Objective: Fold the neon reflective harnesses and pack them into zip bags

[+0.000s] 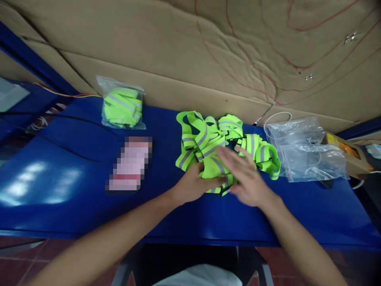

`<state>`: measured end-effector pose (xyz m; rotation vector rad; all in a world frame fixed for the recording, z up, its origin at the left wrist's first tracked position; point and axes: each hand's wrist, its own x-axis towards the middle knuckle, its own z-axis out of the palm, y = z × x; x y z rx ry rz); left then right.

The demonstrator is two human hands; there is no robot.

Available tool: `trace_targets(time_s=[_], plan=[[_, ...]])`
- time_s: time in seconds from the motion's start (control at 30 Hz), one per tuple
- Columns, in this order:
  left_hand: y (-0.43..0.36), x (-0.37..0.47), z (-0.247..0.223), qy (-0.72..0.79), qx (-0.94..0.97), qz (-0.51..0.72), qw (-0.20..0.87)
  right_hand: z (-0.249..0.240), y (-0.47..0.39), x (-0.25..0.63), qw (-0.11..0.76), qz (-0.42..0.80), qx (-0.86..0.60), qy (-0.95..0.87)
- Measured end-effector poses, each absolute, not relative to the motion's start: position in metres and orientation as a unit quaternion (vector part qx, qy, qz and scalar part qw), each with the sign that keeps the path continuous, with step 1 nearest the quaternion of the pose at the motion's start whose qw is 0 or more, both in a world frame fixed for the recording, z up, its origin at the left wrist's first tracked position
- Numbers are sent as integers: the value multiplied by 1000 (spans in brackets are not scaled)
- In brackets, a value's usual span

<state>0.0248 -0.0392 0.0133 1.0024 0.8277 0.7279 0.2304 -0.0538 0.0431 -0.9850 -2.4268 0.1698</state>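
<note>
Neon-yellow reflective straps with grey stripes lie in a loose pile (pixel 205 135) on the blue table in front of me. My left hand (pixel 192 184) is closed on a folded reflective strap (pixel 216 169) at the near side of the pile, thumb across its top. My right hand (pixel 245 174) is over the right side of that strap, fingers stretched out and blurred by motion; whether it touches the strap I cannot tell. Just beyond it lie a rolled strap (pixel 230 126) and another bundle of straps (pixel 257 151).
A clear zip bag (pixel 123 105) filled with straps leans at the back left. A pixelated phone-shaped object (pixel 129 165) lies left of the pile. On the right are clear plastic bags (pixel 309 155) and a small cardboard box (pixel 353 155). A cardboard wall (pixel 166 51) backs the table (pixel 74 206).
</note>
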Motion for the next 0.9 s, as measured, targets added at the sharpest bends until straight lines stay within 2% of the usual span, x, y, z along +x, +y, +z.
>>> trace_targets(time_s=[0.07,0.1,0.2,0.27,0.4,0.53,0.6,0.67,0.7,0.8,0.9], plan=[[-40,26,15,371,445,326,747,56,-45,268,293,22,-493,-819],[-40,25,17,370,438,329,750,60,-42,291,287,-11,-593,-752],[-40,24,23,370,429,333,754,54,-39,370,260,-43,-720,-642],[-40,24,24,378,436,334,745,39,-39,416,222,12,-736,-639],[-42,26,20,399,458,337,720,15,-38,459,214,42,-720,-658],[-43,28,19,391,468,318,726,32,-42,434,201,14,-752,-628],[-44,27,20,372,466,322,735,50,-46,398,203,-76,-797,-563],[-46,26,23,343,465,326,748,64,-52,352,297,-188,-782,-514],[-47,25,24,327,466,324,756,69,-55,328,335,-197,-745,-542],[-47,22,27,276,474,322,772,69,-63,270,310,-115,-601,-728],[-44,20,26,255,468,357,767,60,-65,244,285,30,-513,-809]])
